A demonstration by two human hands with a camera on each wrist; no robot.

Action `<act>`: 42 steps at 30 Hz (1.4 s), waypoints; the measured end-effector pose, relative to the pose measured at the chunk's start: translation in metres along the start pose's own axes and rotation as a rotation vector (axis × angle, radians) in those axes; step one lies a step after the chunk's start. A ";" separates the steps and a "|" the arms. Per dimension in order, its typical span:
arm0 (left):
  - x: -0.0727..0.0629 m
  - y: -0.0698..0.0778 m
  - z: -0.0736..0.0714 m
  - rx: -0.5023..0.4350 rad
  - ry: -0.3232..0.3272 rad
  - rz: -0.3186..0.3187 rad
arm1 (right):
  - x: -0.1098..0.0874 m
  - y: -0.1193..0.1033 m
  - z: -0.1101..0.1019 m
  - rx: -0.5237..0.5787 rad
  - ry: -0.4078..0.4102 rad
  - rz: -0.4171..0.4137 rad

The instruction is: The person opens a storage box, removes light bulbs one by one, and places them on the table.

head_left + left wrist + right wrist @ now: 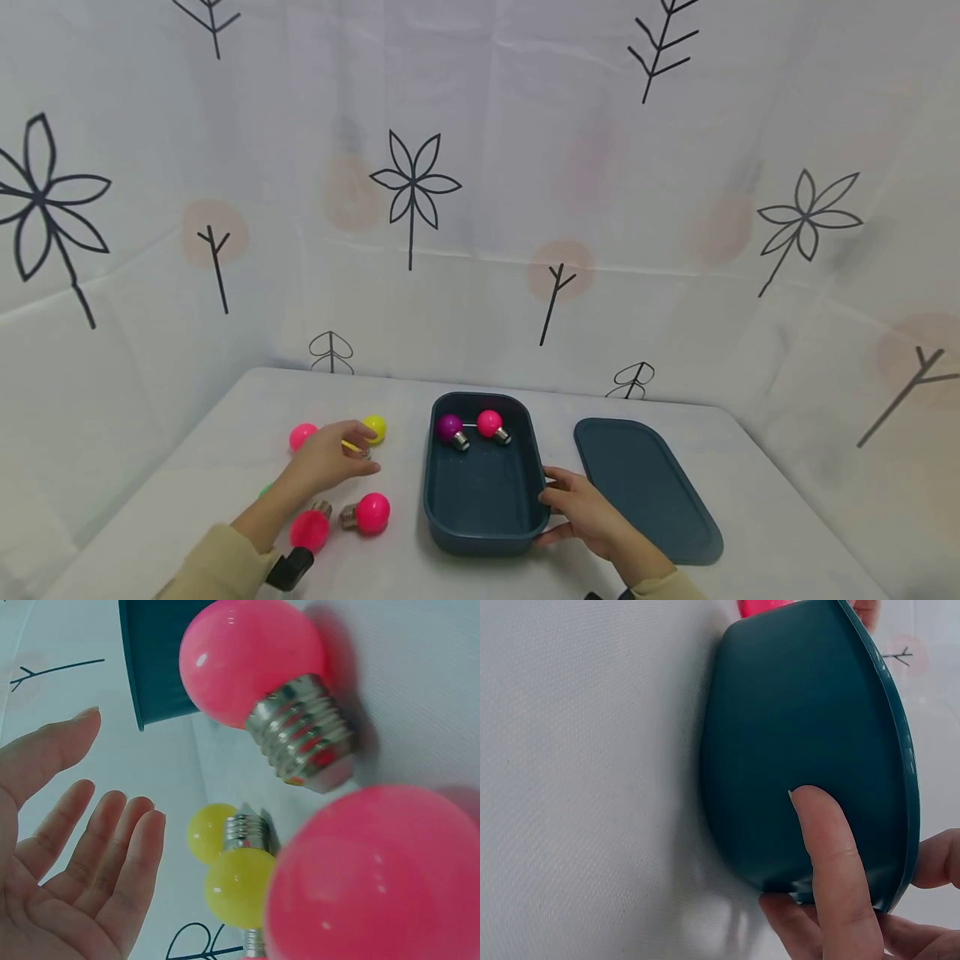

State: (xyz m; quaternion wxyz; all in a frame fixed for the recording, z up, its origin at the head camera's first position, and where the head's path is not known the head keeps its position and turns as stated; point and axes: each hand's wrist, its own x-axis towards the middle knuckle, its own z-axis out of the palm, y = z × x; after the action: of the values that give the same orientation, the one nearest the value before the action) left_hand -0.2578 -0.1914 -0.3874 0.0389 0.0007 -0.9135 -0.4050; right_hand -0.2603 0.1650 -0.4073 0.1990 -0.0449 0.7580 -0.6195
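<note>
My left hand (330, 457) hovers over the left side of the table, fingers apart and loosely bent, holding nothing. Close by its fingertips are a yellow light bulb (376, 428) and, in the left wrist view, a second yellow bulb (238, 889). A dark teal box (483, 508) stands open-topped in the middle. Inside its far end lie a purple bulb (450, 428) and a pink bulb (490, 422). My right hand (577, 510) grips the box's near right corner, thumb (829, 840) flat against the outer wall and other fingers around the side.
A matching teal lid (648, 492) lies flat to the right of the box. Left of the box are a pink bulb (372, 512), a reddish-pink bulb (309, 532) and a farther pink one (302, 435). A sliver of green shows behind my left forearm. A patterned cloth (480, 208) hangs behind the table.
</note>
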 end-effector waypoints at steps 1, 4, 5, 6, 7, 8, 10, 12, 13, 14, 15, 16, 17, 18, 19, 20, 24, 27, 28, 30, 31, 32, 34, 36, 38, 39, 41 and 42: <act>0.001 0.001 0.000 0.003 0.003 0.011 | 0.000 0.000 0.000 0.000 0.000 0.001; 0.003 0.006 0.002 0.012 0.001 0.036 | 0.000 0.000 0.000 0.000 -0.002 0.001; 0.003 0.008 0.002 0.010 -0.002 0.047 | 0.000 0.000 -0.001 -0.001 -0.002 0.000; 0.004 0.010 0.003 0.006 -0.002 0.053 | 0.000 0.000 -0.001 0.000 -0.003 0.000; 0.005 0.011 0.003 0.007 -0.004 0.060 | 0.000 0.000 -0.001 0.000 -0.003 0.000; 0.005 0.014 0.003 0.005 -0.005 0.065 | 0.001 0.000 -0.001 0.001 -0.003 0.000; 0.006 0.017 0.004 -0.003 -0.003 0.078 | 0.001 0.000 -0.001 0.002 -0.007 -0.001; 0.007 0.019 0.005 -0.017 -0.005 0.083 | 0.001 0.000 -0.001 0.003 -0.009 -0.002; 0.007 0.020 0.006 -0.019 -0.006 0.086 | 0.001 0.000 -0.001 0.002 -0.009 -0.003; 0.008 0.022 0.006 -0.023 -0.006 0.089 | 0.000 0.000 -0.001 0.002 -0.009 -0.004; 0.008 0.022 0.006 -0.027 -0.008 0.090 | 0.000 0.000 -0.001 0.003 -0.010 -0.004; 0.009 0.023 0.007 -0.027 -0.009 0.091 | 0.000 0.000 -0.001 0.002 -0.009 -0.004; 0.009 0.024 0.007 -0.027 -0.009 0.090 | 0.000 0.000 -0.001 0.003 -0.008 -0.004; 0.010 0.025 0.008 -0.026 -0.009 0.090 | 0.000 0.000 -0.001 0.004 -0.009 -0.004; 0.010 0.027 0.008 -0.028 -0.010 0.090 | 0.000 0.000 -0.001 0.005 -0.010 -0.004; 0.010 0.028 0.008 -0.029 -0.011 0.090 | 0.000 0.000 -0.001 0.007 -0.011 -0.004; 0.012 0.033 0.010 -0.054 -0.017 0.098 | 0.000 0.000 -0.001 0.009 -0.012 -0.004; 0.015 0.036 0.012 -0.076 -0.021 0.109 | 0.000 0.000 -0.001 0.009 -0.014 -0.005; 0.016 0.037 0.013 -0.083 -0.022 0.114 | 0.000 0.001 -0.001 0.010 -0.015 -0.005; 0.018 0.040 0.016 -0.093 -0.021 0.126 | 0.000 0.001 -0.002 0.011 -0.018 -0.008; 0.019 0.041 0.017 -0.096 -0.020 0.132 | 0.000 0.001 -0.002 0.012 -0.018 -0.009; 0.020 0.043 0.017 -0.100 -0.017 0.143 | 0.000 0.001 -0.002 0.012 -0.019 -0.010; 0.022 0.047 0.019 -0.107 -0.016 0.161 | 0.000 0.001 -0.002 0.013 -0.021 -0.012; 0.023 0.050 0.021 -0.112 -0.017 0.175 | 0.000 0.001 -0.002 0.013 -0.021 -0.012; 0.024 0.054 0.023 -0.115 -0.021 0.185 | 0.000 0.001 -0.002 0.014 -0.023 -0.011; 0.025 0.056 0.023 -0.116 -0.024 0.179 | 0.000 0.001 -0.002 0.015 -0.023 -0.011; 0.027 0.059 0.025 -0.117 -0.031 0.169 | 0.000 0.001 -0.002 0.014 -0.023 -0.010; 0.028 0.060 0.026 -0.115 -0.034 0.166 | 0.000 0.001 -0.002 0.014 -0.022 -0.011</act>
State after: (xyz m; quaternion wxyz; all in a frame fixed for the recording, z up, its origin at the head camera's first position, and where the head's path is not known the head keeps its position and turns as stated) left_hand -0.2855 -0.1321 -0.3584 0.0566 -0.0840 -0.8861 -0.4523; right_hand -0.2609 0.1672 -0.4079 0.2045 -0.0546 0.7512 -0.6252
